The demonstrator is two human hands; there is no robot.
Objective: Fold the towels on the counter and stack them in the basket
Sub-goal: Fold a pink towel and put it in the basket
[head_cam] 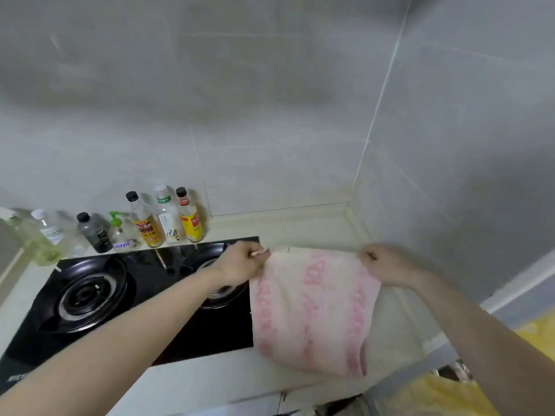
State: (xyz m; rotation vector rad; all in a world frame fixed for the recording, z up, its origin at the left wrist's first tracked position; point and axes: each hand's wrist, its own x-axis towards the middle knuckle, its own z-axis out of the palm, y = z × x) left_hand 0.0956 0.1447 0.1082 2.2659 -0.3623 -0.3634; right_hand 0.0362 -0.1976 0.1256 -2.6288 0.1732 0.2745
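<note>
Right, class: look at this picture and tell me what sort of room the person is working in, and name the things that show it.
Most likely a home kitchen. A black two-burner gas hob is set into a pale counter, a row of sauce and oil bottles stands against the tiled wall, and both hands hold a pink-patterned towel.

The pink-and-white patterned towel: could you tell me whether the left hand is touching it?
Touching. The head view shows the left hand pinching the pink-and-white patterned towel at its upper left corner.

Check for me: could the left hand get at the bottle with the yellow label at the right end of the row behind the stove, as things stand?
Probably not right away. The left hand is pinching a top corner of the pink-and-white towel, so it is busy. The way to the yellow-label bottle looks free, over the black stove.
</note>
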